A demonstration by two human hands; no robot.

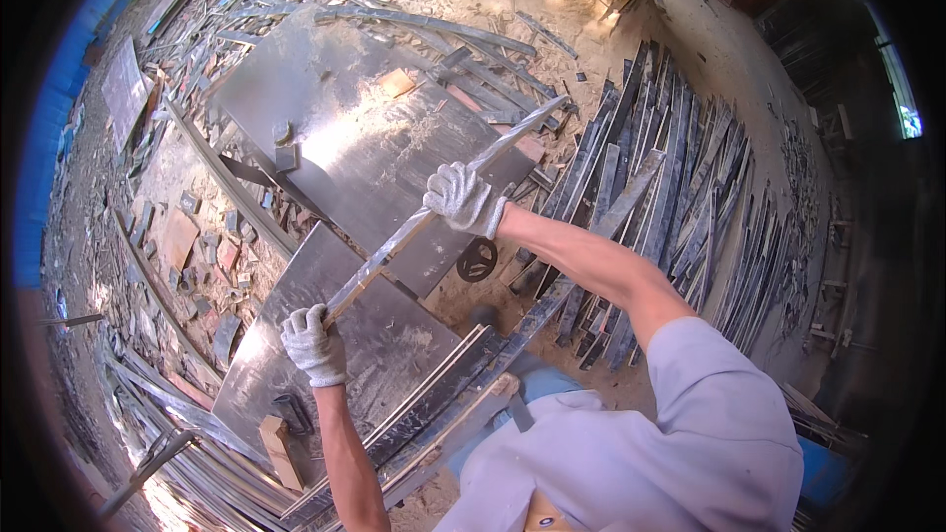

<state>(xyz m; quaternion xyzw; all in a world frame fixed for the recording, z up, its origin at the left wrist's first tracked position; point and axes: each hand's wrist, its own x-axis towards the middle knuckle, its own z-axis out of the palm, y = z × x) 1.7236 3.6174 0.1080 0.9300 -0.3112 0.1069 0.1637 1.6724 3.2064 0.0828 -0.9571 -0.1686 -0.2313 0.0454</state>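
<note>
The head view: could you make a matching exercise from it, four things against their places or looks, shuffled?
1. Left hand
2. Right hand
3. Wheel
4. Orange piece

A. Lying on the metal tabletop
B. Around the middle of the long strip
C. Dark, round, spoked
D. At the strip's lower-left end

Pairs: 1-D; 2-B; 3-C; 4-A

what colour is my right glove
The right glove is light grey, best in the head view.

No readable text, labels, brands, numbers or signs in view.
</note>
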